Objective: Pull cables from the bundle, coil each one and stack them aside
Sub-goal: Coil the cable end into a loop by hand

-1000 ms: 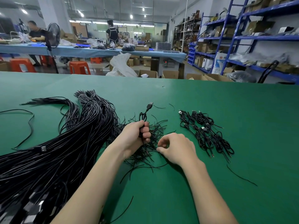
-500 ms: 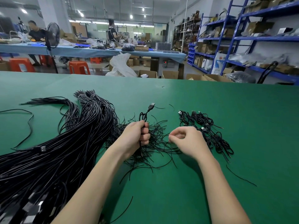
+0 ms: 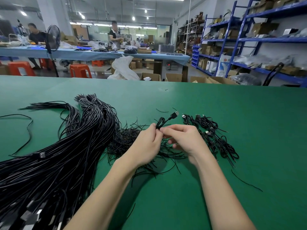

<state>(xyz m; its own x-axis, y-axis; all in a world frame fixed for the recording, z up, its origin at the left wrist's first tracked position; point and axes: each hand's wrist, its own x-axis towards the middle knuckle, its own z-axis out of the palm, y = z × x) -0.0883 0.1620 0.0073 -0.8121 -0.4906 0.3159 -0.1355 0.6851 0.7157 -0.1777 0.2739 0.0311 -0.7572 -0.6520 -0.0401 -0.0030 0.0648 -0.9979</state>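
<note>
Left hand [image 3: 147, 145]: grips coiled cable [image 3: 160, 122], plug end jutting beyond the fist.
Right hand [image 3: 183, 138]: pinches the same coil.
Bundle [image 3: 58, 155]: left of grip.
Coiled stack [image 3: 214, 136]: right of grip.
Surface: green table [image 3: 249, 113].

green table [image 3: 216, 113], blue shelving [image 3: 232, 40] w/ boxes, orange stools [image 3: 80, 70], ceiling lights.

Desk [image 3: 216, 113]: plain green. Cable bundle [image 3: 58, 155]: black. Coiled cables [image 3: 214, 138]: black. Stools [image 3: 80, 70]: orange. Shelves [image 3: 232, 40]: blue.
</note>
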